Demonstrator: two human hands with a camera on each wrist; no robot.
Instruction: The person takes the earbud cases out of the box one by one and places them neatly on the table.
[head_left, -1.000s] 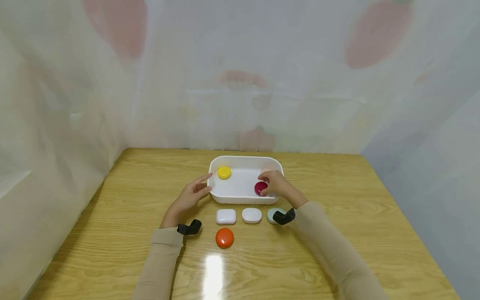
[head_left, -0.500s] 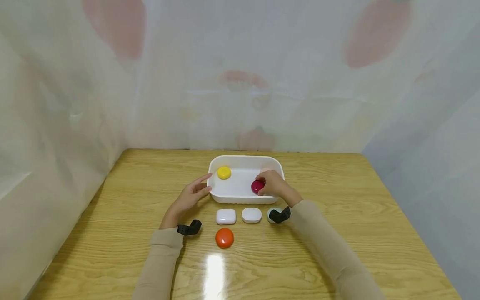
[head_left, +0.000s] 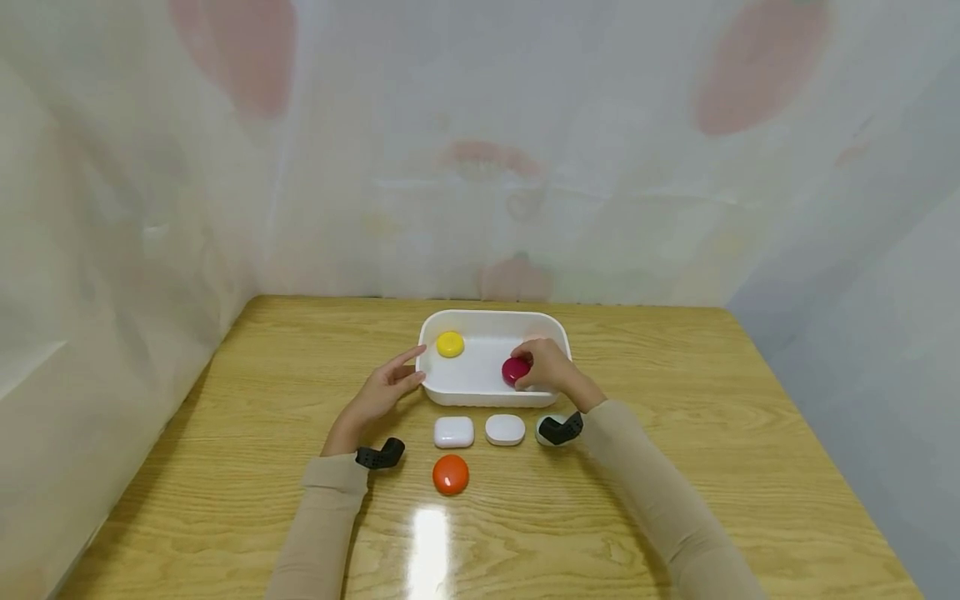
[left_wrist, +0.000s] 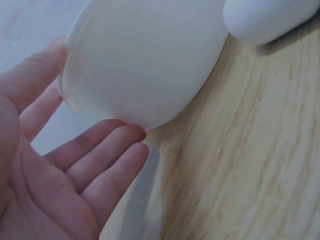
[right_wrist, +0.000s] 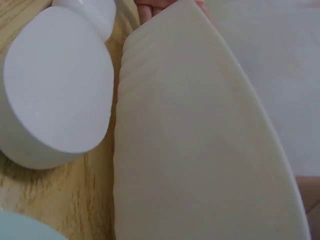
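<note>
A white rectangular bin (head_left: 487,400) stands on the table in the head view. Inside it, near the front right, my right hand (head_left: 549,365) pinches a glossy dark red round case (head_left: 513,372) between thumb and fingers. My left hand (head_left: 379,392) touches the bin's left end with its fingers extended; the left wrist view has the fingertips (left_wrist: 134,131) against the bin's outer wall (left_wrist: 145,60). A yellow round case (head_left: 450,344) lies in the bin's back left part. In the right wrist view, the bin's wall (right_wrist: 185,130) hides the dark red case and most of my right hand.
Before the bin, a white rounded-rectangular case (head_left: 453,432), a white oval case (head_left: 505,430) and a pale green case (head_left: 542,440), partly covered by the right wrist camera, form a row. An orange-red round case (head_left: 451,474) lies nearer me. Curtains surround the wooden table (head_left: 637,500).
My right hand has shifted slightly left inside the bin, with the dark red case moving along. The left hand keeps its place at the bin's left end.
</note>
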